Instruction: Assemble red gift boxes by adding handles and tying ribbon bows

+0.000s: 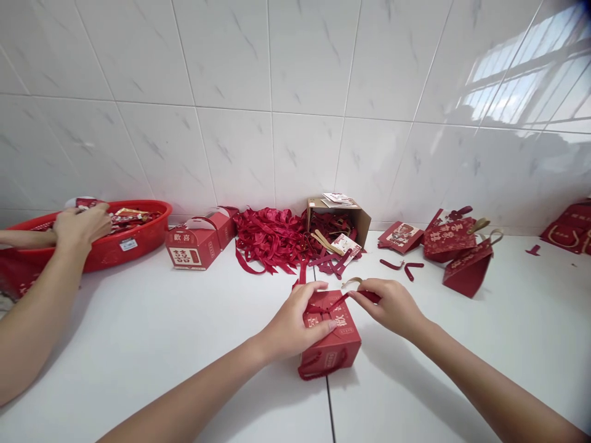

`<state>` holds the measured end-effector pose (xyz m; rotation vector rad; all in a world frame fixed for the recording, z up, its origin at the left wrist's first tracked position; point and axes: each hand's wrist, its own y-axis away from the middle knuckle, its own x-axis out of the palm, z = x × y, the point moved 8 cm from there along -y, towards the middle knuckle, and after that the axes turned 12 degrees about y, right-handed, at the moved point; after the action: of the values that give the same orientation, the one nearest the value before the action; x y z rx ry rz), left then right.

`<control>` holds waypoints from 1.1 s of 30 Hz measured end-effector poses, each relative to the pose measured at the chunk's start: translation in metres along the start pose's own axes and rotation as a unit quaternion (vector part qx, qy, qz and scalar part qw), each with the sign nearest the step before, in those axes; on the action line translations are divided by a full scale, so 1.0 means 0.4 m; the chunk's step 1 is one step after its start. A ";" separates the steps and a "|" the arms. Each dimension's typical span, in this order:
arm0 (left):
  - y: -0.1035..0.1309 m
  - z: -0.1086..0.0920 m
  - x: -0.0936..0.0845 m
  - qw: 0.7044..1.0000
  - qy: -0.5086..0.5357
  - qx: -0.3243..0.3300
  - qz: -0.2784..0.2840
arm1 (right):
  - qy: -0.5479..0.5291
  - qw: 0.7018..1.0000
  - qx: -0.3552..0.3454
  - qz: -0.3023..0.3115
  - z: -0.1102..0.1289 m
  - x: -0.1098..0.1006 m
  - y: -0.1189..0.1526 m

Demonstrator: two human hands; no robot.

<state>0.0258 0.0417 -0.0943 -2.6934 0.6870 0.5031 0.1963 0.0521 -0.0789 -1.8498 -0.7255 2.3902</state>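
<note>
A red gift box (347, 344) with pale printed characters stands on the white table in front of me, a twisted red cord handle (323, 368) hanging on its near side. My left hand (298, 323) grips the box from the left, its thumb lying across the top. A narrow red ribbon (338, 303) runs over the top through a knot or loop, and its end is pinched in my right hand (388, 304) just right of the box. A pale gold strip curves out by the right fingertips; whether they hold it too, I cannot tell.
Behind the box lie a heap of red ribbons (272, 237) and an open carton (364, 224) of dark red strips. Red boxes (191, 246) stand left, triangular ones (468, 267) right. At far left a co-worker's hands (83, 224) reach into a red basket (157, 224).
</note>
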 end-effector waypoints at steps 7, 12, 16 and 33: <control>0.010 0.062 -0.100 0.990 0.011 -0.088 -0.108 | -0.088 0.993 0.007 0.077 -0.018 -0.017 0.042; 0.013 0.111 -0.094 0.988 0.046 -0.144 -0.034 | -0.155 0.977 0.037 0.142 -0.018 -0.018 0.059; 0.015 0.085 -0.095 0.991 0.051 -0.120 -0.032 | -0.175 0.963 0.027 0.204 -0.007 0.015 0.070; 0.046 0.003 -0.148 0.983 -0.103 0.014 -0.151 | -0.144 0.958 0.043 0.243 -0.064 0.003 0.080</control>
<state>-0.0325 0.0504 -0.0751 -2.6040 0.2220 0.6705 0.2276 0.0327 -0.0969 -1.8337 -0.1711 2.9773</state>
